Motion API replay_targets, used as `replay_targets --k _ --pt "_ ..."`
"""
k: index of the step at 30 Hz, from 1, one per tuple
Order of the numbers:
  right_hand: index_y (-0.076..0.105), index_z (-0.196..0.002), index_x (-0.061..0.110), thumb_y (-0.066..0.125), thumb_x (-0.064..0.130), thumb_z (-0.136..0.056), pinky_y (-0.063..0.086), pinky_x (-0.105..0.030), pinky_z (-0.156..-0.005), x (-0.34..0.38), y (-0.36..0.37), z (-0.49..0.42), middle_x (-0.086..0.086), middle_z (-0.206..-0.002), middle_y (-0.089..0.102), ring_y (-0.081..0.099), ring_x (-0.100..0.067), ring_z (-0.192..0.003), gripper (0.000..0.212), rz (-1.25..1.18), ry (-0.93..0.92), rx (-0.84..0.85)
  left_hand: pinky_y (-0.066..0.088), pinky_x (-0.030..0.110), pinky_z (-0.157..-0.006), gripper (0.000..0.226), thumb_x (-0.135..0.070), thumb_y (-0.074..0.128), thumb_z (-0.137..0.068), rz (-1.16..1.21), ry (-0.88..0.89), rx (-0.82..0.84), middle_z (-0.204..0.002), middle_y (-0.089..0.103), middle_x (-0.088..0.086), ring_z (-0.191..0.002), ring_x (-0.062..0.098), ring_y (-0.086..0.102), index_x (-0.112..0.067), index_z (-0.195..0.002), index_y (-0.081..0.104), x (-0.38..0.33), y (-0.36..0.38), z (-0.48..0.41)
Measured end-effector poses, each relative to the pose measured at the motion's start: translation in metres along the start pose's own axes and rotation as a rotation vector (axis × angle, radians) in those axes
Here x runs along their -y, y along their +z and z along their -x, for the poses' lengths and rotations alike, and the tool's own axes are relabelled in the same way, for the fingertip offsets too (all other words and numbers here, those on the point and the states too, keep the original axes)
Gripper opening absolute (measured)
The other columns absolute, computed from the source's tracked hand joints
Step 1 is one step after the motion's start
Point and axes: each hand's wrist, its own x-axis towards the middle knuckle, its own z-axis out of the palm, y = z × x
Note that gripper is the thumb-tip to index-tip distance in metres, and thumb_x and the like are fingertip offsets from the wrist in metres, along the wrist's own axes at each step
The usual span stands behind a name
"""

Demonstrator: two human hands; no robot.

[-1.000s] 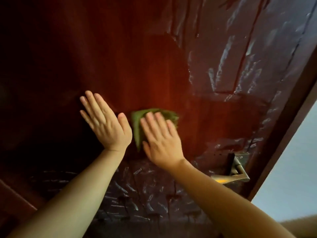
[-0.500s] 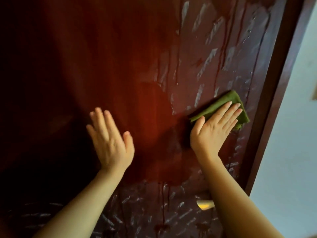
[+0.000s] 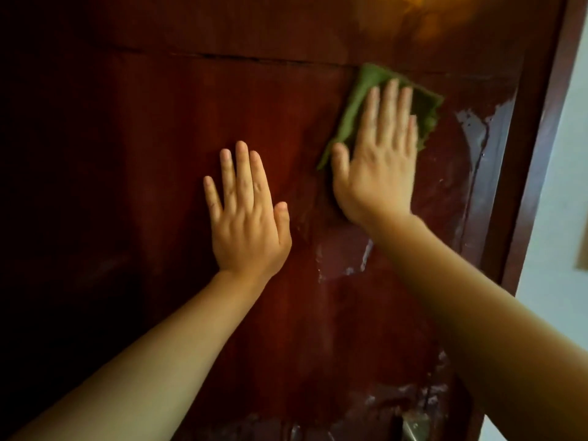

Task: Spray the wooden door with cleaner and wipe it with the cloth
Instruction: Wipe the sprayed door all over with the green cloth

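Note:
The dark red wooden door [image 3: 165,128] fills most of the view, with wet streaks of cleaner near its right edge and lower part. My right hand [image 3: 378,160] lies flat with its fingers together, pressing a green cloth [image 3: 359,100] against the upper right of the door, just under a horizontal groove. My left hand [image 3: 246,214] rests flat on the door to the left and a little lower, fingers spread, holding nothing. No spray bottle is in view.
The door's right edge and frame [image 3: 541,138] run down the right side, with a pale wall [image 3: 560,218] beyond. The metal door handle [image 3: 413,428] shows at the bottom edge, partly cut off.
My right hand has slid the cloth from the middle of the door to the right and then upward. The view has tilted up, so the handle has dropped to the bottom edge.

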Motion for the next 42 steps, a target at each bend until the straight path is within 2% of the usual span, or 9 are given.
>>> replay_targets --k 7,10,15,21,23,28,34,38,42 --pt "0.023 -0.155 0.014 0.054 0.051 -0.084 0.020 -0.040 -0.115 -0.016 0.020 0.160 -0.011 -0.161 0.014 0.028 -0.027 -0.144 0.086 0.159 -0.941 0.354 0.009 0.047 -0.121 0.071 -0.036 0.034 -0.094 -0.044 0.202 0.021 -0.165 0.008 0.009 -0.152 0.027 0.005 -0.010 -0.156 0.011 0.041 -0.006 0.003" --pt "0.024 -0.154 0.015 0.053 0.049 -0.083 0.027 -0.042 -0.107 -0.017 0.017 0.099 -0.011 -0.160 0.019 0.037 -0.031 -0.135 0.084 0.124 -0.678 0.211 0.009 0.050 -0.122 0.073 -0.034 0.038 -0.091 -0.053 0.215 0.003 -0.165 0.009 0.005 -0.153 0.026 0.006 -0.013 -0.156 0.013 0.050 -0.006 0.005" --pt "0.017 -0.156 0.010 0.041 0.044 -0.088 0.010 -0.046 -0.122 0.037 0.005 -0.003 -0.014 -0.164 0.012 0.007 -0.031 -0.152 0.079 -0.004 0.029 -0.024 0.004 0.051 -0.122 0.074 -0.030 0.039 -0.091 -0.015 0.078 -0.036 -0.165 0.005 0.006 -0.153 0.027 0.001 -0.011 -0.156 0.011 0.050 -0.005 0.008" --pt "0.021 -0.156 0.013 0.048 0.048 -0.085 0.024 -0.041 -0.112 0.004 0.011 0.103 -0.012 -0.162 0.018 0.036 -0.030 -0.136 0.084 0.147 -0.918 0.309 0.007 0.054 -0.121 0.076 -0.029 0.038 -0.087 -0.022 0.115 -0.029 -0.165 0.008 0.007 -0.153 0.028 0.003 -0.009 -0.157 0.014 0.052 -0.005 0.006" --pt "0.027 -0.153 0.014 0.054 0.046 -0.079 0.028 -0.042 -0.107 -0.042 0.006 0.077 -0.014 -0.159 0.029 0.038 -0.031 -0.131 0.085 0.160 -0.749 0.232 0.006 0.054 -0.121 0.077 -0.031 0.039 -0.088 -0.014 0.113 -0.029 -0.165 0.007 0.008 -0.153 0.028 0.002 -0.008 -0.157 0.013 0.051 -0.004 0.007" --pt "0.019 -0.154 0.003 0.037 0.044 -0.084 0.017 -0.051 -0.120 -0.089 -0.015 0.014 -0.020 -0.162 0.014 0.010 -0.034 -0.151 0.083 0.029 0.406 -0.057 0.002 0.063 -0.119 0.078 -0.037 0.035 -0.090 0.012 0.070 0.005 -0.165 0.003 0.015 -0.152 0.036 -0.003 -0.001 -0.155 0.012 0.033 -0.007 0.004" --pt "0.021 -0.156 0.015 0.048 0.049 -0.082 0.021 -0.040 -0.116 -0.067 -0.007 0.068 -0.009 -0.163 0.018 0.033 -0.029 -0.141 0.085 0.155 -0.677 0.251 0.006 0.060 -0.119 0.072 -0.037 0.034 -0.096 0.072 0.212 -0.009 -0.165 0.005 0.014 -0.152 0.033 0.001 -0.003 -0.155 0.011 -0.063 -0.017 -0.040" --pt "0.013 -0.157 0.015 0.039 0.046 -0.090 0.012 -0.040 -0.121 -0.120 -0.027 -0.020 -0.010 -0.165 0.010 0.015 -0.027 -0.151 0.079 0.105 -0.104 0.086 0.004 0.058 -0.121 0.078 -0.040 0.036 -0.096 -0.006 0.130 0.001 -0.165 -0.006 0.012 -0.152 0.030 -0.007 -0.006 -0.156 -0.001 -0.073 -0.006 -0.048" --pt "0.010 -0.157 0.009 0.032 0.044 -0.092 0.008 -0.042 -0.124 -0.149 -0.027 -0.022 -0.013 -0.165 0.005 0.001 -0.026 -0.152 0.077 0.092 0.074 0.019 0.001 0.057 -0.121 0.077 -0.039 0.036 -0.097 0.010 0.139 -0.037 -0.165 -0.006 0.012 -0.152 0.029 -0.008 -0.007 -0.156 0.000 -0.075 -0.003 -0.046"
